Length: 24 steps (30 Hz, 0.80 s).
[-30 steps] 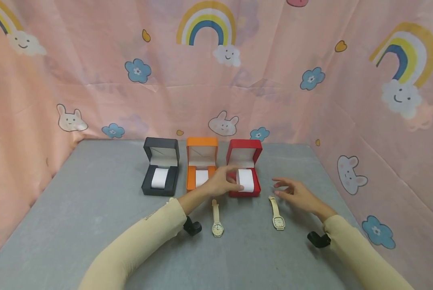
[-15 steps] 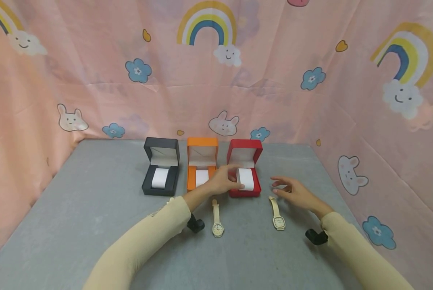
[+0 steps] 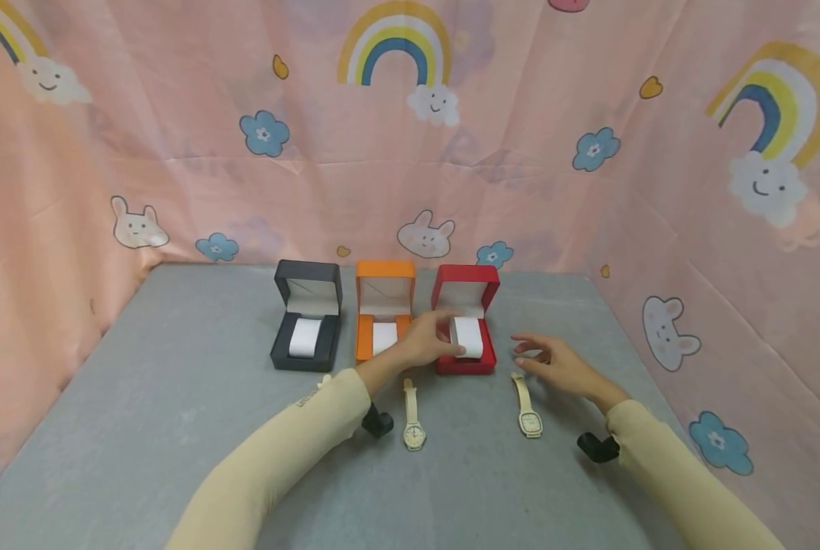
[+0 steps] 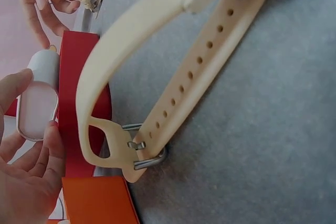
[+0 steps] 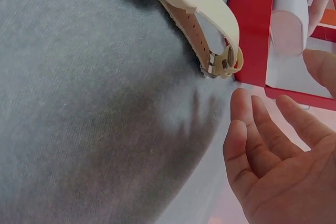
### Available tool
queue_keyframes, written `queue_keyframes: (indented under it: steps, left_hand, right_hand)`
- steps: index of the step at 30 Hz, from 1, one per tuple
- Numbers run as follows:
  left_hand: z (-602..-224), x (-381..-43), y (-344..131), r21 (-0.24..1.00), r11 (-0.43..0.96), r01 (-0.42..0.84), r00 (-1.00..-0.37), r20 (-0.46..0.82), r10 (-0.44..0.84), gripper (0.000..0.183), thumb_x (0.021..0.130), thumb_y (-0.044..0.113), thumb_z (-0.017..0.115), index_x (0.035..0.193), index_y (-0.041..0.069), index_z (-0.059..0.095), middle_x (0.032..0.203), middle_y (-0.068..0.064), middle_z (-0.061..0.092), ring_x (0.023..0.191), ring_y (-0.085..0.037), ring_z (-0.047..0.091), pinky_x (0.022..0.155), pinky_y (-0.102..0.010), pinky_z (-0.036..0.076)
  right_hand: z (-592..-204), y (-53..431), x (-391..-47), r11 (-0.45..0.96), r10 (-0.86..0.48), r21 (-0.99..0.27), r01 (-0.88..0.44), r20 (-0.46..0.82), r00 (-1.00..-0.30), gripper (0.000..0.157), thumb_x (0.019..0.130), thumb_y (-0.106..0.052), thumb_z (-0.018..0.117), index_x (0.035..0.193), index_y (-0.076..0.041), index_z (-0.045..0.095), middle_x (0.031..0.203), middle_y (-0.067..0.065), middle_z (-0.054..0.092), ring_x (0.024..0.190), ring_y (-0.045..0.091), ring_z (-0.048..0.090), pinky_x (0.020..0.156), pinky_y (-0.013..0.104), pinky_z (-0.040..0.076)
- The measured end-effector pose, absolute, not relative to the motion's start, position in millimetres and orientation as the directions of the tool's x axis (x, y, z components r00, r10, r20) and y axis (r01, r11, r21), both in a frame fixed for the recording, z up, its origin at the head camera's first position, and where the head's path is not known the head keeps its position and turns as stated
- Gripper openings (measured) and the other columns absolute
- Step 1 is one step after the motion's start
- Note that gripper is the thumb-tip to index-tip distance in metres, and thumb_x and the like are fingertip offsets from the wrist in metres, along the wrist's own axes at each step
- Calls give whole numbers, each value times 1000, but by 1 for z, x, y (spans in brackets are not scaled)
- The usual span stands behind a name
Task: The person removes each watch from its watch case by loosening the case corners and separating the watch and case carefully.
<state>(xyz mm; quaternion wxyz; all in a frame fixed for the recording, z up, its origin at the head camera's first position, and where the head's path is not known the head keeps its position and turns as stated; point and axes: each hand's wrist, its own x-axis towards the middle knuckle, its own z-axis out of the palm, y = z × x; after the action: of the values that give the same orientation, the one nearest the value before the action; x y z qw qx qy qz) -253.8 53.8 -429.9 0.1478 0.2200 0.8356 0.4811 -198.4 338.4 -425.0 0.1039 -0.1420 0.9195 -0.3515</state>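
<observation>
In the head view my left hand (image 3: 427, 340) pinches the white watch cushion (image 3: 468, 338) at the open red watch box (image 3: 488, 347). The left wrist view has thumb and fingers on either side of that cushion (image 4: 44, 72). My right hand (image 3: 554, 367) hovers right of the red box, fingers loosely bent, with nothing in them; the right wrist view shows its spread fingers (image 5: 262, 135). Below it lies a cream watch with a squarish face (image 3: 530, 423). A cream watch with a round face (image 3: 414, 436) lies nearer, beside the left wrist.
An open orange watch box (image 3: 365, 336) stands left of the red one, partly behind the left hand. Further left is an open black watch box (image 3: 327, 347). Both hold white cushions. All stand on a grey table (image 3: 176, 397) backed by a pink patterned curtain (image 3: 300, 198).
The cushion in my left hand has risen slightly, and the left forearm has shifted right. My right hand has moved a little left. Both watches stay where they lay.
</observation>
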Motion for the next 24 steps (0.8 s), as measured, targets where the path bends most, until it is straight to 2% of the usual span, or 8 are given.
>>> queue_keyframes:
  steps: [10, 16, 24]
  left_hand:
    - [-433, -256, 57, 847, 476, 239, -864, -39, 503, 66, 87, 22, 80, 147, 15, 52, 129, -11, 60, 101, -19, 58, 88, -30, 54]
    - [-431, -258, 56, 824, 498, 269, -844, -48, 535, 67, 88, 21, 79, 149, 18, 50, 134, -10, 58, 105, -20, 57, 89, -30, 53]
    - [-435, -261, 58, 800, 520, 298, -838, -41, 544, 68, 87, 21, 80, 149, 19, 51, 130, -7, 59, 109, -21, 56, 87, -28, 54]
  right_hand:
    - [-427, 338, -199, 704, -344, -682, -197, -85, -935, 53, 99, -17, 64, 146, 2, 48, 129, 27, 65, 102, 28, 68, 86, 36, 54]
    - [-427, 337, -200, 705, -342, -684, -186, -98, -935, 54, 99, -16, 63, 147, 2, 46, 130, 27, 64, 104, 30, 67, 88, 39, 55]
    - [-427, 338, -200, 696, -356, -690, -199, -91, -930, 53, 99, -14, 64, 146, 4, 47, 129, 28, 64, 107, 34, 67, 88, 37, 55]
